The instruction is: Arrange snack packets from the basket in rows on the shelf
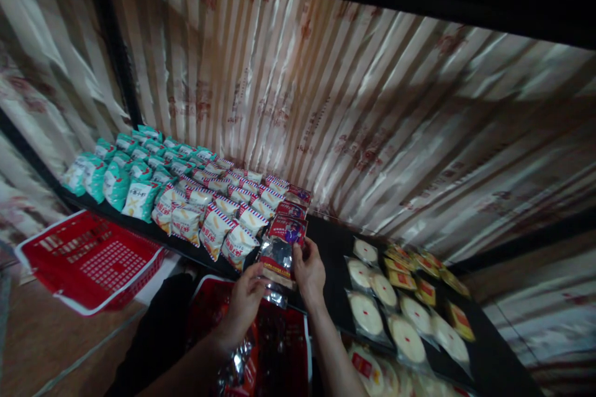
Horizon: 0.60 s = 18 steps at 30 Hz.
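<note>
A flat red-and-dark snack packet (278, 254) with a clear front is between my two hands at the front of the black shelf. My right hand (308, 272) grips its right edge, thumb on top. At its lower left corner, the fingers of my left hand (246, 299) are closed on it. Similar red packets (292, 209) lie in a row just behind. To their left stand white snack bags (216, 229) with striped tops. Below my hands, a red basket (306, 347) holds shiny dark packets and something orange; my forearms hide part of it.
Teal snack bags (139, 198) fill the shelf's left end. On the right lie round, pale packaged discs (365, 313) and yellow packets (401, 279). A second red basket (100, 260) with a white rim sits at lower left. Printed, pleated sheeting (288, 87) hangs behind the shelf.
</note>
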### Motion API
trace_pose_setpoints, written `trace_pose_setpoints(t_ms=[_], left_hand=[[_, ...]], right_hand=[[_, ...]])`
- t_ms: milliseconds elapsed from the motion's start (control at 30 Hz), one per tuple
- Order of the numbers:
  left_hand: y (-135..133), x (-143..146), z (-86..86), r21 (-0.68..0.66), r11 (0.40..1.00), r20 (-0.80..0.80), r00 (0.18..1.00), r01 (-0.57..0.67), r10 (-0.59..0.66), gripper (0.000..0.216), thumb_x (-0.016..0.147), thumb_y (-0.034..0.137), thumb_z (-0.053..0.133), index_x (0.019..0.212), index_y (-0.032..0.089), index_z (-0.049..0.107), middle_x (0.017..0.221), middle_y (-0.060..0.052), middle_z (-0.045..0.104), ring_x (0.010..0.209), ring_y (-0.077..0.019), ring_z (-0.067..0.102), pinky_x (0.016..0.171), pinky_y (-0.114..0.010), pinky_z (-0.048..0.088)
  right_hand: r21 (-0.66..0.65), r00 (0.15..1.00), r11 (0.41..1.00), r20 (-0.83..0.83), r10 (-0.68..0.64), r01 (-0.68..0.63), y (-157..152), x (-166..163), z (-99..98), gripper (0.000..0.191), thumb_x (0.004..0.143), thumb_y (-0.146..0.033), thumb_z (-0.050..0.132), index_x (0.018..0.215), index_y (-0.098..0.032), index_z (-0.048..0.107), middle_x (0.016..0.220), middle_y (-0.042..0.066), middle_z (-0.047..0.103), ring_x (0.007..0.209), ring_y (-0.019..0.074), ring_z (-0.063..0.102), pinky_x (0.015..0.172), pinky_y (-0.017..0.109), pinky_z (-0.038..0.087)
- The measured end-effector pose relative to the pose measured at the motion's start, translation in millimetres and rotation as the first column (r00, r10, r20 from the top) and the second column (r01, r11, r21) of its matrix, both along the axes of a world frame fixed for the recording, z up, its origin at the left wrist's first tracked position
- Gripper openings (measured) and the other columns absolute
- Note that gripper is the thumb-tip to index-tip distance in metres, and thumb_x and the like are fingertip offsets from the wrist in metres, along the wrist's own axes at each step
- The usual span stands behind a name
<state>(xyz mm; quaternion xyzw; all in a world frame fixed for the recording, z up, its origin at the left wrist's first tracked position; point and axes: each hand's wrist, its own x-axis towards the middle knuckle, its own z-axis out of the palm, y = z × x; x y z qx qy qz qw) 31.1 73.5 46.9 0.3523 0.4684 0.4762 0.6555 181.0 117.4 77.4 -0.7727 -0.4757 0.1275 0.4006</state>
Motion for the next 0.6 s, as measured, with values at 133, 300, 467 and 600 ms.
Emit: trace_pose_setpoints(t_ms=[133, 300, 467, 600], left_hand=[[3.3, -0.8, -7.2, 0.004, 1.0, -0.03, 0.999, 0.017, -0.016, 0.03, 0.072, 0.019, 0.057, 0.101, 0.012, 0.058, 0.095, -0.01, 0.068, 0.082, -0.0183, 0.066, 0.072, -0.028, 0.053], [1.8, -1.3, -8.6, 0.064, 0.998, -0.084, 0.996, 0.014, -0.009, 0.026, 0.074, 0.021, 0.053, 0.098, 0.013, 0.059, 0.094, -0.01, 0.068, 0.081, -0.0187, 0.065, 0.07, -0.029, 0.053], [-7.1, 2.5, 4.1, 0.171, 0.984, -0.123, 0.992, 0.045, -0.024, 0.022, 0.077, 0.022, 0.046, 0.094, 0.015, 0.06, 0.094, -0.008, 0.066, 0.078, -0.0168, 0.064, 0.066, -0.027, 0.053], [-18.5, 6.2, 14.6, 0.211, 0.97, -0.158, 0.983, 0.124, -0.091, 0.028, 0.077, 0.018, 0.045, 0.102, 0.016, 0.059, 0.099, -0.008, 0.063, 0.08, -0.0156, 0.062, 0.067, -0.025, 0.053]], right_hand=[[-0.014, 1.0, 1.0, 0.022, 0.0, 0.0, -3.0, -4.1, -1.5, 0.053, 0.078, -0.047, 0.042, 0.119, -0.016, 0.053, 0.095, 0.009, 0.066, 0.081, 0.0229, 0.061, 0.066, 0.031, 0.042], [0.1, 0.998, 0.994, -0.047, -0.047, 0.051, -10.2, -7.3, 6.2, 0.05, 0.076, -0.046, 0.045, 0.116, -0.019, 0.055, 0.091, 0.006, 0.065, 0.082, 0.0216, 0.06, 0.071, 0.031, 0.042], [0.27, 0.932, 0.956, -0.362, -0.007, 0.112, -23.0, -7.1, 15.8, 0.055, 0.073, -0.05, 0.053, 0.118, -0.018, 0.051, 0.092, 0.004, 0.063, 0.077, 0.0168, 0.058, 0.071, 0.029, 0.045], [0.194, 0.663, 0.961, -0.748, 0.013, 0.2, -38.3, -4.4, 18.4, 0.066, 0.062, -0.049, 0.068, 0.118, -0.022, 0.048, 0.084, -0.001, 0.065, 0.07, 0.0144, 0.061, 0.064, 0.026, 0.048]])
